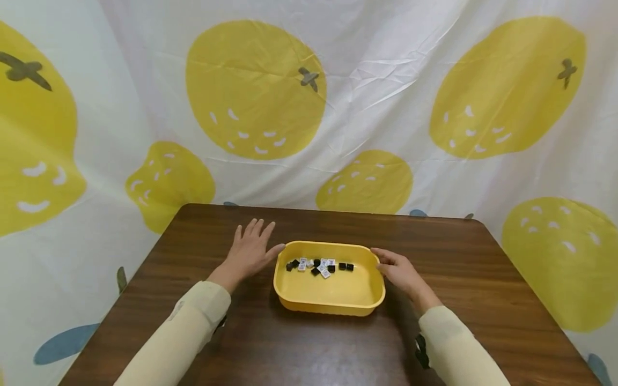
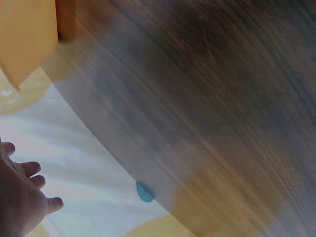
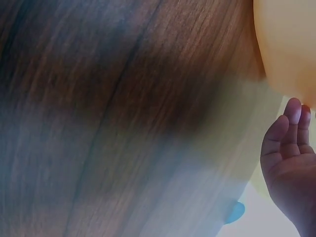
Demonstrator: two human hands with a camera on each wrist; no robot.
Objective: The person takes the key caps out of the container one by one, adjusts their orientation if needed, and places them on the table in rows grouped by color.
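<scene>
A yellow plastic tray [image 1: 328, 309] with rounded corners stands on the table in the head view. Several small black and white square tiles [image 1: 322, 266] lie scattered in its back half. My left hand [image 1: 247, 256] is spread beside the tray's left end, thumb tip close to the back left corner; whether it touches cannot be told. At the right end my right hand [image 1: 399, 272] holds the rim, thumb over the edge and fingers along the back right corner. In the right wrist view, bent fingers [image 3: 292, 111] meet the tray's outer wall [image 3: 286, 44].
A dark brown wood-grain table [image 1: 463, 279] with rounded far corners carries the tray. Behind it hangs a white cloth [image 1: 372, 91] printed with large yellow lemons. Pale sleeves [image 1: 183, 327] cover both forearms.
</scene>
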